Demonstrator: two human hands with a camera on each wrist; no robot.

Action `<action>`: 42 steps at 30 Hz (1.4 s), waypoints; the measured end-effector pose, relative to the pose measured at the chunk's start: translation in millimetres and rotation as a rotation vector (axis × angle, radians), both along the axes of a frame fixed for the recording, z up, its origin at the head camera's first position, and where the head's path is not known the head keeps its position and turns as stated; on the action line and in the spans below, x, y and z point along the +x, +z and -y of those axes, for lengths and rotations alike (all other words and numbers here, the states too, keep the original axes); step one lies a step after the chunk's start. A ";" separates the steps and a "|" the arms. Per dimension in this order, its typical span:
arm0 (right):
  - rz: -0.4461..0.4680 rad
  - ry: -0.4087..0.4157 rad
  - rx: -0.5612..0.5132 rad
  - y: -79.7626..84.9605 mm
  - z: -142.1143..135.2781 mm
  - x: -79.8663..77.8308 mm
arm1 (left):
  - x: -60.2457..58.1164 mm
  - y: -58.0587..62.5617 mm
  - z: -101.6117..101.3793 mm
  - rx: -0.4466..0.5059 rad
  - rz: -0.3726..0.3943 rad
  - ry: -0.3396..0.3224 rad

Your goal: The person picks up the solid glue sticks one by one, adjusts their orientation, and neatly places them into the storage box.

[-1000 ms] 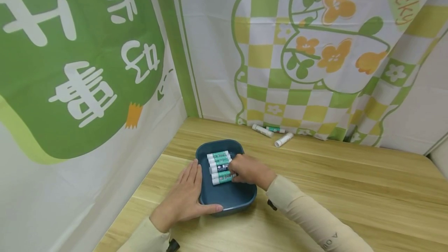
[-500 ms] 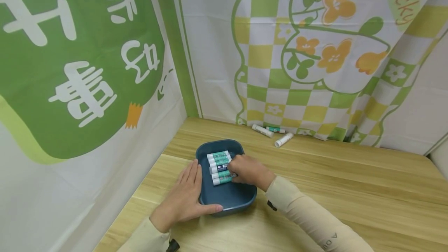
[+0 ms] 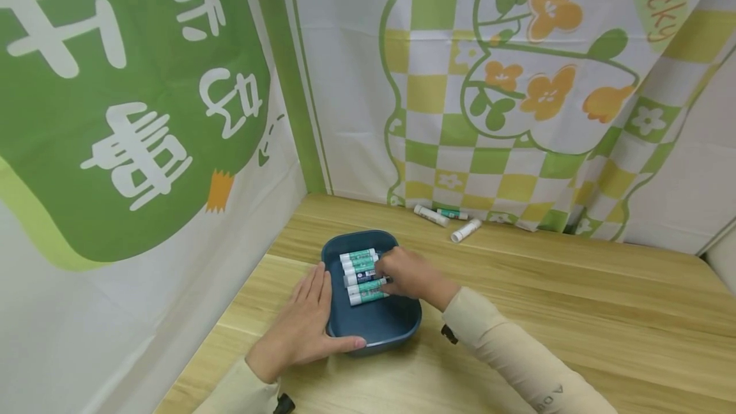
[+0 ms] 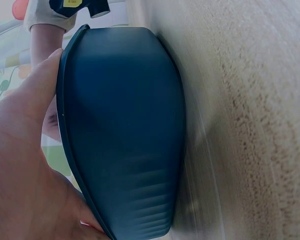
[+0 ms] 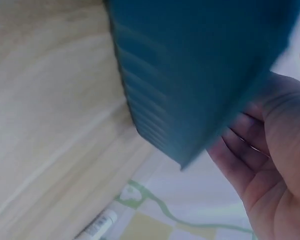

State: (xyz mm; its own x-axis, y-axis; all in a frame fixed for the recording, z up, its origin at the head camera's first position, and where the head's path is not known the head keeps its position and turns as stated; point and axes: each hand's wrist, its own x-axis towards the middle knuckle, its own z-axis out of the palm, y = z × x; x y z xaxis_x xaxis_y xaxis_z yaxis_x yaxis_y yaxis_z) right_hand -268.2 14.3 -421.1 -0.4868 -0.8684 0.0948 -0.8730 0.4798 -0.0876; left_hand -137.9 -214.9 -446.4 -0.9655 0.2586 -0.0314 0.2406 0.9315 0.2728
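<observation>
A dark blue plastic container (image 3: 375, 326) stands on the wooden table, holding a row of white glue sticks (image 3: 359, 265) with green labels. One glue stick (image 3: 363, 277) in the row has a navy label. My left hand (image 3: 299, 321) rests against the container's left side, fingers straight along the rim and thumb stretched over the near edge; the left wrist view shows this hand (image 4: 20, 160) at the rim. Over the right wall, my right hand (image 3: 411, 276) reaches in with bent fingers at the right ends of the sticks. Its fingertips are hidden, so I cannot tell whether they grip one.
Beyond the container, near the back of the table, lie two white glue sticks (image 3: 466, 230) and a green-labelled glue stick (image 3: 453, 213). A printed cloth (image 3: 443, 94) hangs at the table's back edge, and a green-and-white cloth (image 3: 172, 145) covers the left side.
My right hand has shifted slightly to the right and up, uncovering more of the near glue sticks' right ends. My left hand and the container have stayed in place.
</observation>
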 end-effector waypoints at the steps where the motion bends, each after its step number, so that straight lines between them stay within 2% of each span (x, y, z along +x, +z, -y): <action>1: 0.005 0.001 -0.025 2.1 -2.3 -1.5 | -0.1 -0.2 0.0 0.003 0.002 0.001; 6: 0.042 -0.022 -0.158 12.9 -18.3 -10.4 | 0.0 -0.8 -0.2 0.007 0.002 0.006; 12: 0.040 -0.138 -0.266 11.5 -41.0 -21.1 | 0.9 -0.9 -0.4 0.009 -0.006 0.011; 18: -0.015 -0.261 -0.298 1.6 -65.3 -34.3 | 1.4 -0.6 0.4 0.010 -0.013 0.008; 24: -0.004 -0.384 -0.331 -9.1 -92.0 -53.4 | 1.5 -1.7 0.6 0.012 -0.010 0.011; 32: 0.003 -0.486 -0.346 -10.5 -121.9 -75.5 | 1.0 -0.4 0.0 0.002 -0.016 0.012; 34: 0.026 -0.534 -0.342 -11.1 -126.7 -79.9 | 0.9 0.1 -0.1 0.002 -0.016 0.013; 37: 0.105 -0.651 -0.342 -13.2 -132.0 -84.6 | 1.5 0.8 -0.3 0.004 -0.009 0.012; 42: 0.284 -0.881 -0.433 -18.2 -134.0 -90.1 | 2.1 0.4 0.1 0.009 -0.004 0.012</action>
